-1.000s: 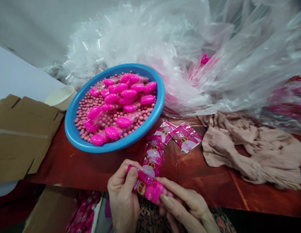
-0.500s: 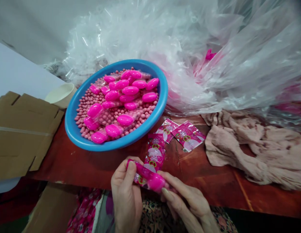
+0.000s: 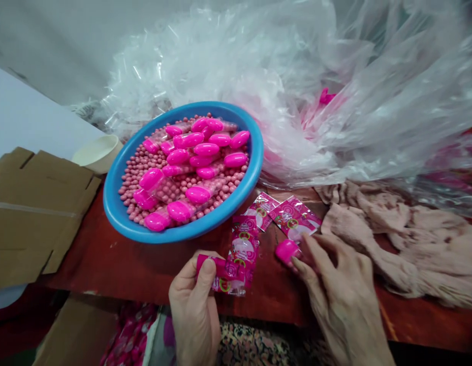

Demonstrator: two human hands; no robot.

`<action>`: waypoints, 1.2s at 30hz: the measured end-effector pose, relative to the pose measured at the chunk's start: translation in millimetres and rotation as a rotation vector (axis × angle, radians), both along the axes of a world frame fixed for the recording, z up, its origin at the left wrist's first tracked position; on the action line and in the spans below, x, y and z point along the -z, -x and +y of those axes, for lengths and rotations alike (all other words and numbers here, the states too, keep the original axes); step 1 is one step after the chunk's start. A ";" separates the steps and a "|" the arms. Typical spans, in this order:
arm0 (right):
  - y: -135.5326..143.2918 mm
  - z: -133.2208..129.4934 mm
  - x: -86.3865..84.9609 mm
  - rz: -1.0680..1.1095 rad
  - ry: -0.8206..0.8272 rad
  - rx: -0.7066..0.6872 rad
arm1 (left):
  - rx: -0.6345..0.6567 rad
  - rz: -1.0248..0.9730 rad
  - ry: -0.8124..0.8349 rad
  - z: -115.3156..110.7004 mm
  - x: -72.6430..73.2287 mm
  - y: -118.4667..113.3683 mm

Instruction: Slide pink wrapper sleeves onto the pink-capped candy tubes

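Observation:
My left hand (image 3: 197, 300) pinches a pink printed wrapper (image 3: 224, 277) between thumb and fingers, low in the middle. To its right, my right hand (image 3: 342, 284) holds a pink-capped tube (image 3: 288, 251) by its far end, between thumb and fingers, above the red table. Printed packets lie just behind: one strip (image 3: 244, 241) beside the wrapper, and two overlapping packets (image 3: 294, 217) further right. A blue basin (image 3: 175, 237) holds small pink balls (image 3: 134, 173) with several pink-capped tubes (image 3: 206, 149) on top.
Crumpled clear plastic (image 3: 277, 76) is heaped behind the basin. A beige cloth (image 3: 411, 229) lies at the right on the red table (image 3: 144, 269). Cardboard (image 3: 37, 213) and a cream bowl (image 3: 98, 152) stand at the left. The table's front edge runs close to my hands.
My right hand has moved right, away from my left hand, carrying the pink-capped tube. My left hand still holds the wrapper. The view has shifted slightly.

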State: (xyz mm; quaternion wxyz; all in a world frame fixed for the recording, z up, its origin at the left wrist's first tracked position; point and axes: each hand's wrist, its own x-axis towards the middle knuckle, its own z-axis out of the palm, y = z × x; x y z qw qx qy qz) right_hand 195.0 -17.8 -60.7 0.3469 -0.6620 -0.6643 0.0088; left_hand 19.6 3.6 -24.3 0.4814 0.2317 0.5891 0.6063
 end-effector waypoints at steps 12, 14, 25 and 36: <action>28.0 -15.4 -16.1 0.389 -0.049 -0.335 | 0.236 -0.042 0.034 -15.5 -1.2 -15.3; 26.3 -18.3 -14.9 0.377 -0.044 -0.363 | 0.276 -0.064 0.044 -17.6 0.8 -16.0; 25.8 -28.6 1.9 0.171 -0.051 -0.306 | 0.052 -0.055 0.075 -7.0 2.8 -4.5; 46.9 -15.0 -26.4 0.967 0.156 -0.280 | -0.049 0.105 -0.046 -7.0 -3.4 -5.1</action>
